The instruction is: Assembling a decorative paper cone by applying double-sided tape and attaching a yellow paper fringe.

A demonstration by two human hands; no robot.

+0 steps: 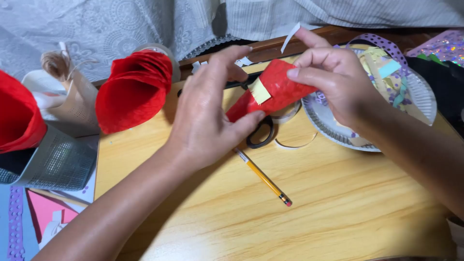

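Both my hands hold a rolled piece of red paper [278,89] above the wooden table [338,208]. My left hand [208,116] grips its lower left end, with the thumb pressed under it. My right hand [333,77] pinches the upper right end, and a thin white paper strip [290,36] sticks up from its fingers. A pale yellow patch [260,92] shows on the red roll. Black scissors [261,133] lie on the table just beneath the roll, partly hidden by my left hand.
A yellow pencil [263,178] lies on the table in front of my hands. A paper plate [333,125] with paper scraps sits at the right. Two red paper cones [133,92] in grey holders stand at the left. Pink and blue sheets lie at the bottom left.
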